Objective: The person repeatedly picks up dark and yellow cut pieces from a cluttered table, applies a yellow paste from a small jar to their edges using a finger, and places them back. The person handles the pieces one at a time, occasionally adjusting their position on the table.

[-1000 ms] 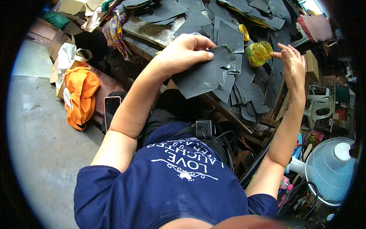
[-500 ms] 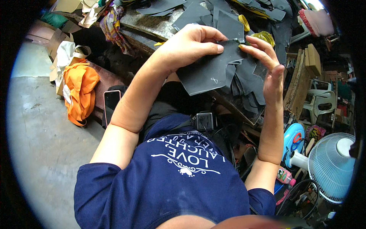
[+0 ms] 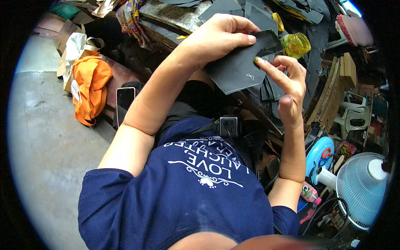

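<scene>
Between its thumb and curled fingers, my left hand (image 3: 225, 36) grips the far edge of a flat black sheet piece (image 3: 235, 70) with angular edges and a small pale mark. Its exact material cannot be told. My right hand (image 3: 291, 79) holds nothing. Its index finger reaches to the right part of the sheet, the tip stained yellowish and at or just above the surface, while the thumb stands apart. Just beyond that hand sits an open jar (image 3: 296, 45) with yellow-coated glass. More black cut pieces (image 3: 271, 89) lie beneath the held sheet.
Black sheets cover much of the worktable (image 3: 177, 16). An orange bag (image 3: 89, 87) and a phone (image 3: 126, 103) lie at my left. On the right are a fan (image 3: 360, 189), a pink bottle (image 3: 309, 192), a blue round object (image 3: 318, 156) and a white plastic chair (image 3: 352, 114).
My right index finger has shifted from the sheet's far edge inward and nearer to me. The sheet is still in my left hand, and the whole view has shifted slightly.
</scene>
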